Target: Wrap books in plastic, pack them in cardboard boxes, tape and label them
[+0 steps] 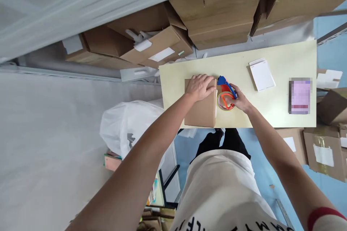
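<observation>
A closed brown cardboard box (pixel 201 112) lies on the pale yellow table (pixel 282 75). My left hand (pixel 200 86) rests flat on the box's far end, fingers spread over its top near the right edge. My right hand (pixel 239 99) is closed round a red and blue tape dispenser (pixel 225 94), which sits against the box's right side. The roll of tape in the dispenser shows below the blue handle.
A white notepad (pixel 261 74) and a pink-labelled item (pixel 299 96) lie on the table's right half. Stacked cardboard boxes (pixel 222 11) stand behind the table, more boxes (pixel 325 151) on the blue floor at right, a white plastic bag (pixel 130 126) at left.
</observation>
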The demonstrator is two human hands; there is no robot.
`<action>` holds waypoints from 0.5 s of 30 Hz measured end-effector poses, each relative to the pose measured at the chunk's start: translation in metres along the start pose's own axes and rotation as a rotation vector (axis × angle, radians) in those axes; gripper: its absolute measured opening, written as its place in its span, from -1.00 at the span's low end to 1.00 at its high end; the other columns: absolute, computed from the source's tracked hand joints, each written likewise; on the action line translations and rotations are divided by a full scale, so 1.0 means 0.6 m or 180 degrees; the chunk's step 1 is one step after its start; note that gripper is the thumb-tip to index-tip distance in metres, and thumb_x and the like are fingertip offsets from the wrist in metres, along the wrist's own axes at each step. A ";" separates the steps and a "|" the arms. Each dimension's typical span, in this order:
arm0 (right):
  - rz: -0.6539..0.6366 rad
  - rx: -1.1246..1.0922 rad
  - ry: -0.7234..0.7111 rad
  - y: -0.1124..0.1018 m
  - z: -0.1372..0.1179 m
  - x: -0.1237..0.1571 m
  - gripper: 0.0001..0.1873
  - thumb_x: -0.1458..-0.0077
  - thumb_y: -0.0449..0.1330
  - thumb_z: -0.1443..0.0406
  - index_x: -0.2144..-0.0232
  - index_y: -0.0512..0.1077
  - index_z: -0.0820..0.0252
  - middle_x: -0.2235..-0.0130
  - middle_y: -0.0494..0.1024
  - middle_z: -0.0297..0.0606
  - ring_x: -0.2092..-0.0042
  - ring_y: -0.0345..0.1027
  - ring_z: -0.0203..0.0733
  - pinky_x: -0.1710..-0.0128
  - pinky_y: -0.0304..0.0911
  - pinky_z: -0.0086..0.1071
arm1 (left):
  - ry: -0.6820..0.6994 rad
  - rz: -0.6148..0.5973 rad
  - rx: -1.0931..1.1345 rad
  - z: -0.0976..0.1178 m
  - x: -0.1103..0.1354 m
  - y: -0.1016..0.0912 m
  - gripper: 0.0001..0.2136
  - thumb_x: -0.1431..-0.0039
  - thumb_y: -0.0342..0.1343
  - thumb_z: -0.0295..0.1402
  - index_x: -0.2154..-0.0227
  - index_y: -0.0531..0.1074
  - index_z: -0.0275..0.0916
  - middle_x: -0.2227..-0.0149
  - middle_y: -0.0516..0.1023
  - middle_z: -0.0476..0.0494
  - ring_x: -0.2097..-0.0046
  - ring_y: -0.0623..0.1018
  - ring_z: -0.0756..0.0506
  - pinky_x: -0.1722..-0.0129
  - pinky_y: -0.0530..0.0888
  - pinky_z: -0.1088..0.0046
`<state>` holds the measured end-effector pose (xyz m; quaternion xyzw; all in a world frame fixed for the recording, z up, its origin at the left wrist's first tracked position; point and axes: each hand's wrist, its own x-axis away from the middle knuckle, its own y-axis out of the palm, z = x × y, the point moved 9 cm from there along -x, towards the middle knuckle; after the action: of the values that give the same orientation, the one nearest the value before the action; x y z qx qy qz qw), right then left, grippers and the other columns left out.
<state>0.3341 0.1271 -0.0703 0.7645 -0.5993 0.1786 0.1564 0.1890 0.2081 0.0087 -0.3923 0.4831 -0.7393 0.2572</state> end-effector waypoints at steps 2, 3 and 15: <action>0.0020 -0.0142 0.0130 0.000 0.008 0.005 -0.07 0.15 0.27 0.25 -0.29 0.07 -0.01 -0.18 0.37 -0.19 -0.12 0.31 0.04 -0.14 0.25 -0.03 | -0.0011 0.0023 -0.0016 0.002 0.001 -0.003 -0.57 -0.29 -0.13 -0.08 -0.07 0.35 -0.20 -0.04 0.47 -0.30 -0.08 0.40 -0.31 -0.05 0.24 0.11; 0.0033 -0.0164 0.0148 0.000 0.010 0.010 -0.05 0.16 0.24 0.29 -0.31 0.07 -0.02 -0.19 0.37 -0.21 -0.12 0.31 0.02 -0.14 0.25 -0.04 | -0.0021 0.0031 -0.0025 0.003 0.002 -0.005 -0.57 -0.29 -0.14 -0.08 -0.07 0.35 -0.20 -0.04 0.46 -0.30 -0.09 0.39 -0.31 -0.05 0.24 0.11; 0.0112 -0.0493 0.0596 0.125 0.170 0.317 0.00 0.27 0.13 0.44 -0.31 0.11 0.03 -0.03 0.52 -0.24 0.00 0.42 -0.05 -0.06 0.30 -0.15 | -0.0375 0.0393 0.0178 -0.019 0.022 0.009 -0.45 -0.29 -0.25 0.03 -0.23 0.14 -0.15 -0.10 0.45 -0.34 -0.18 0.34 -0.38 -0.08 0.22 -0.06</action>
<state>0.3117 -0.1001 -0.0712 0.7195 -0.6074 0.2051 0.2670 0.1723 0.2019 0.0056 -0.3973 0.4696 -0.7108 0.3412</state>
